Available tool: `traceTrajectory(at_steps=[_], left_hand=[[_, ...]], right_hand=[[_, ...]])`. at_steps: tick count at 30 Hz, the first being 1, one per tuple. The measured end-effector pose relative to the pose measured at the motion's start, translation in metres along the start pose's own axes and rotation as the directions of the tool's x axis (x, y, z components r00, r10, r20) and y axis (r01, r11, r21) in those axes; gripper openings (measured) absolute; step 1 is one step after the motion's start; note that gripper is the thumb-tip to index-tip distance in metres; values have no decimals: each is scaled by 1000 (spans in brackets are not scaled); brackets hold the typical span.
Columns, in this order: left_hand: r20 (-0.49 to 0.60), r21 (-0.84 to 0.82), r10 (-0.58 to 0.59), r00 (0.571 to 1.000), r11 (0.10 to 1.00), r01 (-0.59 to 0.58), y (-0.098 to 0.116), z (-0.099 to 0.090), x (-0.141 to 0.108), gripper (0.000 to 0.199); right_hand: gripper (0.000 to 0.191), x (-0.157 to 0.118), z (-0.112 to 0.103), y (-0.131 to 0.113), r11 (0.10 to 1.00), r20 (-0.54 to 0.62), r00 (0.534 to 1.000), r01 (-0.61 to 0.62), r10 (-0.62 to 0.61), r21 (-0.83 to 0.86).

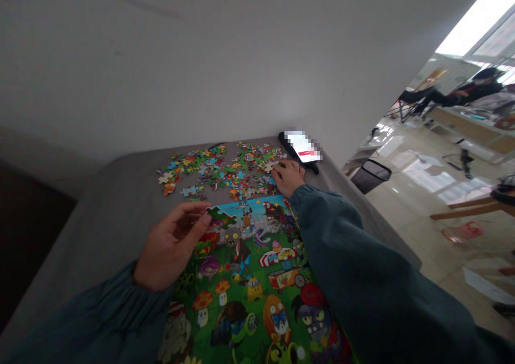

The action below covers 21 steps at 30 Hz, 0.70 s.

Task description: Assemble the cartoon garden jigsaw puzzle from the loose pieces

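Over the grey tablecloth, your left hand pinches a green jigsaw piece between its fingers just above the assembled puzzle, while your right hand rests open, fingers slightly apart, beside the loose pieces.

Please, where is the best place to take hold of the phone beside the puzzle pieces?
Probably pinch the phone by its long edges, coming from the near side with the right hand: it lies flat on the grey cloth, and that hand is already beside it.
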<state>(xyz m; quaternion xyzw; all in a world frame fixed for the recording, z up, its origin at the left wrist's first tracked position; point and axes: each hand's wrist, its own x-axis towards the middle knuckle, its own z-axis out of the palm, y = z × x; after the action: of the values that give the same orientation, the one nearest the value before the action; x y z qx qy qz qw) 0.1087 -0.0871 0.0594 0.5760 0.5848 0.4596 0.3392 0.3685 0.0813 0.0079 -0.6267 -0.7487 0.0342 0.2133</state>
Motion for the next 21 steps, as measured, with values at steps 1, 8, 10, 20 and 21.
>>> traceTrajectory(at_steps=[1,8,10,20,21], left_hand=[[0,0,0,1000,1000,0,0,0,0,36],[-9,-13,-9,1000,1000,9,1,1,0,37],[-12,-7,-7,1000,1000,7,1,1,1,38],[-18,-18,18,1000,1000,-19,-4,0,-1,36],[-14,-16,21,1000,1000,-21,-4,0,-1,36]], right_hand=[[32,0,-1,-1,1000,2,1000,1,-1,19],[33,5,-5,1,985,-37,999,4,2,172],[31,6,-6,1,977,-23,999,34,-30,209],[29,2,-4,-1,971,-6,988,150,-151,187],[31,1,-4,-1,976,-2,991,134,-135,173]])
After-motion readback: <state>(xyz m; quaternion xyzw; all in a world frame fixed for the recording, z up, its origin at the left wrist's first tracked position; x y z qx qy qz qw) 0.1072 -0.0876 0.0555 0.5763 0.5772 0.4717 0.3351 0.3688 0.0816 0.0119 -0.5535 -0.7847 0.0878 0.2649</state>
